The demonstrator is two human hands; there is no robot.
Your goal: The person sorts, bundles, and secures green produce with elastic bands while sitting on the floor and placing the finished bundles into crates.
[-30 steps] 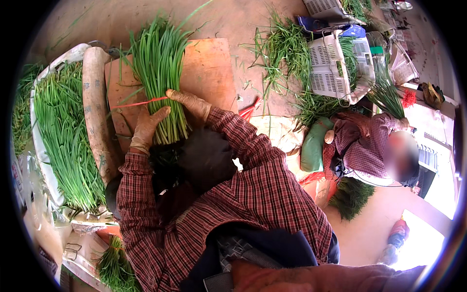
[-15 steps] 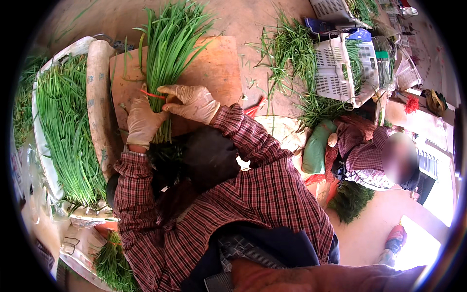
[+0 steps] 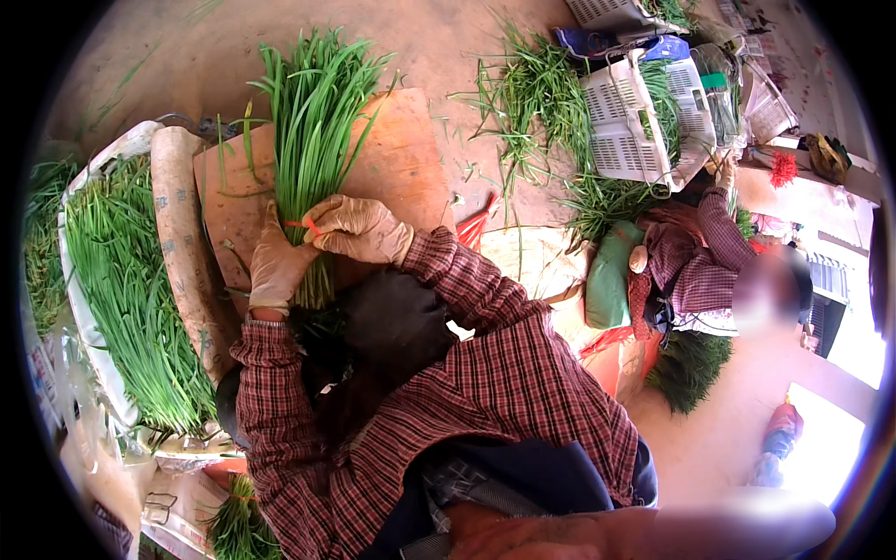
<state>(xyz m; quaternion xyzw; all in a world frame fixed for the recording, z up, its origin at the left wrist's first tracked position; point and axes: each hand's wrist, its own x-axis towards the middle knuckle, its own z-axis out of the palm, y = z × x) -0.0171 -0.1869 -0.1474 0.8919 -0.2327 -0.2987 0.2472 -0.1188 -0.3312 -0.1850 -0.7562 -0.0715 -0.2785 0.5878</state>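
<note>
An upright bunch of green garlic chives (image 3: 315,140) stands over a wooden board (image 3: 411,149), its leaves fanning out at the far end. My left hand (image 3: 280,266), in a pale glove, is closed around the lower stalks from the left side. A thin red tie (image 3: 297,224) crosses the front of the bunch just above that grip. On the right of the stalks my gloved right hand (image 3: 364,230) pinches the tie's end between thumb and fingers. The back of the bunch is hidden, so I cannot tell whether the tie runs all the way round.
Left of the board lie a pale roll (image 3: 182,233) and a long white tray (image 3: 82,280) full of chives. Loose chives (image 3: 537,103) spread beside a white crate (image 3: 616,131) on the right. Red strips (image 3: 474,224) lie near my right forearm. A co-worker (image 3: 700,271) sits at right.
The tie's free end no longer sticks out to the left; the tie lies across the bunch, pinched at its right side. The co-worker's arm has stretched toward the crate. The view has shifted slightly.
</note>
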